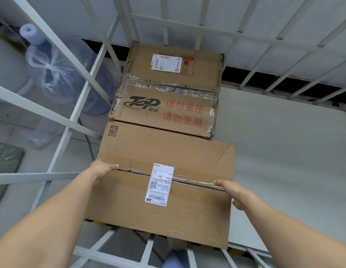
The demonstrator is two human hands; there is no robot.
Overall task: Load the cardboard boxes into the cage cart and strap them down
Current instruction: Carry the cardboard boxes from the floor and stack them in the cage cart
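Note:
I look down into a white metal cage cart (87, 88). A cardboard box with a black logo and red characters (168, 89) lies flat at the back of the cart floor. A second, plain cardboard box with a white shipping label (164, 190) sits in front of it, its near edge over the cart's front rail. My left hand (102, 170) grips this box's left side, thumb on top. My right hand (232, 192) grips its right side, thumb on top and fingers down the edge. No strap is in view.
The cart's white floor (280, 147) shows bare to the right of the boxes. Outside the left bars stand a tied clear plastic bag (52, 74) and a foam roll (30, 34). White bars enclose the back and right. A shoe (174, 258) shows below the front rail.

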